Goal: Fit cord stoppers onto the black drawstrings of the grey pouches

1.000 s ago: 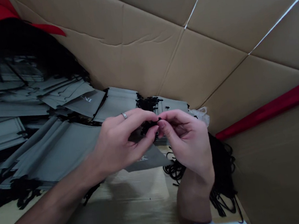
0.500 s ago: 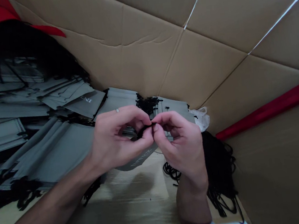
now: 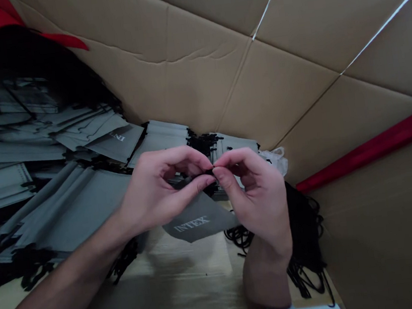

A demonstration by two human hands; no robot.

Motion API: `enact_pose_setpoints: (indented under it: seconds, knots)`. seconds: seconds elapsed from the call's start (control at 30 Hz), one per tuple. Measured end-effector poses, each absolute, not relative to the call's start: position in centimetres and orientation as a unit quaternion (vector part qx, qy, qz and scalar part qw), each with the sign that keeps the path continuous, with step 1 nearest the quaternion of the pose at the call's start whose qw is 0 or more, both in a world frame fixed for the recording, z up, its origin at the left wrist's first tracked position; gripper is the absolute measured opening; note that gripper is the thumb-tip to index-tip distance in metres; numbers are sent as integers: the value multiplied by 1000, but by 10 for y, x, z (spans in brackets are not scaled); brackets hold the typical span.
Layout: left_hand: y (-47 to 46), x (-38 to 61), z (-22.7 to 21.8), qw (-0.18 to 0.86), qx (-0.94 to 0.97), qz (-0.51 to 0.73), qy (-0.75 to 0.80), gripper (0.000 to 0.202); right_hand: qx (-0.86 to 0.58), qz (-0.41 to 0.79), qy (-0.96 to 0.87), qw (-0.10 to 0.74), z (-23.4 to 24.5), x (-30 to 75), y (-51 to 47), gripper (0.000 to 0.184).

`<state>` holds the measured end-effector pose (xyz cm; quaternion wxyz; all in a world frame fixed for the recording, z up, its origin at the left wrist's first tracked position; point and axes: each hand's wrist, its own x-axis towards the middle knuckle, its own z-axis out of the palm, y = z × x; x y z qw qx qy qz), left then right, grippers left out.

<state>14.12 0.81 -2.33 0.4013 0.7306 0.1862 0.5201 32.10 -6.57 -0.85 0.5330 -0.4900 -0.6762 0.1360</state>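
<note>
A grey drawstring pouch [image 3: 198,215] printed INTEX hangs below my fingers, above the table. At its top, my left hand [image 3: 160,190] pinches black cord [image 3: 207,173] between thumb and forefinger. My right hand [image 3: 258,195] is closed in a pinch at the same spot, its fingertips meeting those of the left. Only a short dark bit of the cord shows there; the fingers hide the rest. Part of the pouch's upper edge lies behind my left hand.
Piles of grey pouches [image 3: 80,205] with black cords cover the left side. More pouches [image 3: 168,134] stand against the cardboard wall [image 3: 190,86]. Loose black cords [image 3: 307,242] lie at right, near a clear plastic bag [image 3: 279,159]. A red strip [image 3: 370,147] runs along the right cardboard.
The pouch has swung lower and turned toward me, so its INTEX print shows fully. Both hands stay pinched together, and my right hand has shifted slightly right.
</note>
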Motion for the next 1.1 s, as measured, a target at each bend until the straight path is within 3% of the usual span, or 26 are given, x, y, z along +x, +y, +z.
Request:
enact_pose_setpoints:
  seconds: [0.23, 0.27, 0.37, 0.5, 0.77, 0.93, 1.1]
  knots:
    - [14, 139, -21, 386, 819, 368, 210, 17, -506, 104, -648, 560, -10, 330, -64, 12]
    - [15, 138, -21, 384, 825, 360, 208, 21, -500, 111, -657, 554, -10, 332, -63, 8]
    - [16, 137, -21, 373, 825, 373, 204, 23, -467, 134, -725, 488, -7, 338, -62, 21]
    - [14, 136, -18, 379, 821, 369, 214, 22, -463, 101, -744, 471, -5, 338, -60, 12]
    - [15, 132, -15, 468, 806, 310, 189, 25, -462, 85, -750, 466, -4, 336, -62, 14]
    - [12, 134, -18, 437, 779, 386, 230, 21, -471, 80, -757, 447, -5, 337, -63, 8]
    - [3, 136, -15, 286, 762, 519, 261, 15, -479, 94, -718, 497, -11, 326, -63, 8]
